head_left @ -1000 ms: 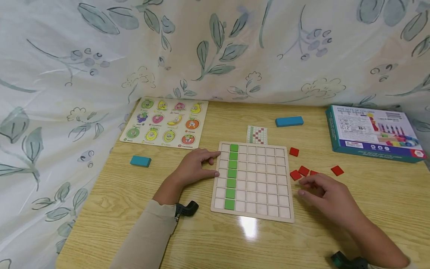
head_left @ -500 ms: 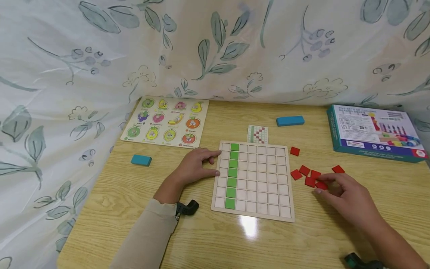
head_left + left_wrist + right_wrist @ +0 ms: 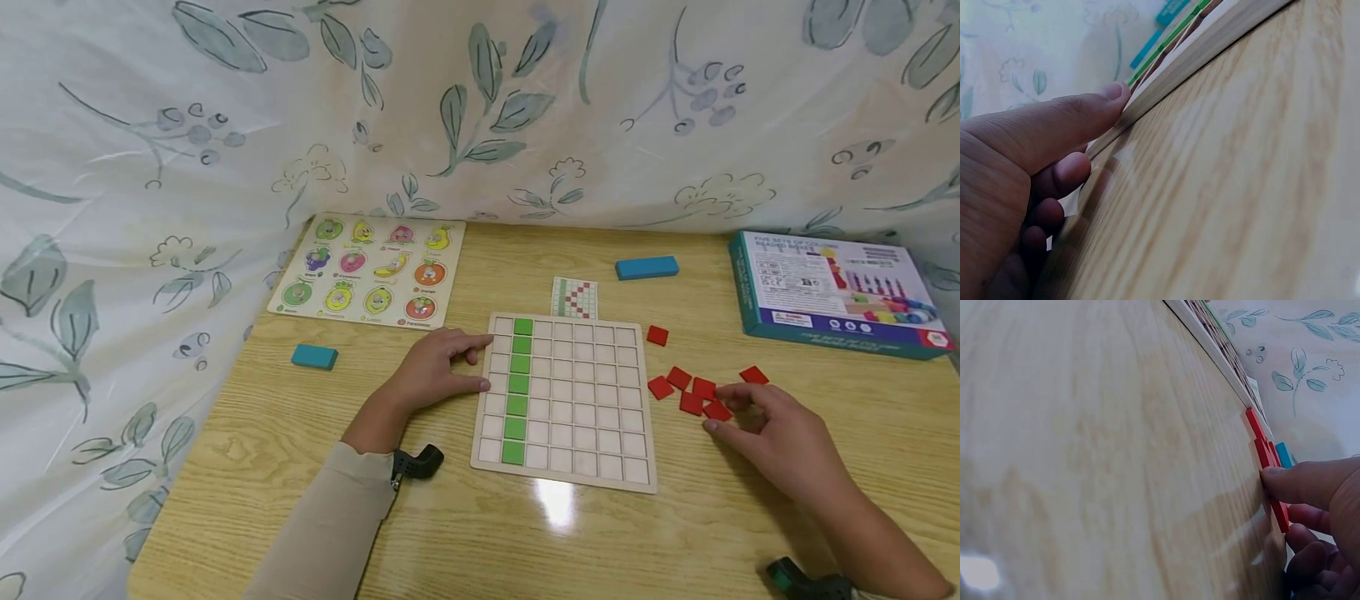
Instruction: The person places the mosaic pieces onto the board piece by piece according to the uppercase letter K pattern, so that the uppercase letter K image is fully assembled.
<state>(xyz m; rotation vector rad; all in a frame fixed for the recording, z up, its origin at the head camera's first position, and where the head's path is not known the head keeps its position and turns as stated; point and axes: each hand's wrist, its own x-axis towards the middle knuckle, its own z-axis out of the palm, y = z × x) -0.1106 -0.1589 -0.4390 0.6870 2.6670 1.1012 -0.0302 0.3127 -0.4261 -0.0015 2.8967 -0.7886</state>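
Note:
A wooden grid board point(image 3: 582, 390) lies flat on the table, with a column of green square tiles point(image 3: 518, 383) filling its second column from the left. My left hand point(image 3: 431, 371) is at the board's left edge, index finger and thumb reaching the rim; in the left wrist view the thumb point(image 3: 1100, 107) lies against that edge. To the right of the board are several loose red square tiles point(image 3: 691, 403). My right hand point(image 3: 787, 437) is over the nearest of them, thumb and index fingertips at either side of a tile point(image 3: 717, 412). In the right wrist view the thumb point(image 3: 1291, 483) overlaps the red tiles.
A small printed pattern card point(image 3: 575, 298) stands out behind the board. A fruit picture board point(image 3: 456, 283) lies back left, a blue block point(image 3: 315, 357) in front of it. Another blue block point(image 3: 647, 268) and a boxed toy set point(image 3: 836, 292) lie at the back right.
My right hand has moved right from the board's edge to the far side of the red tile cluster, uncovering several tiles, and has stayed there. The left hand has not moved.

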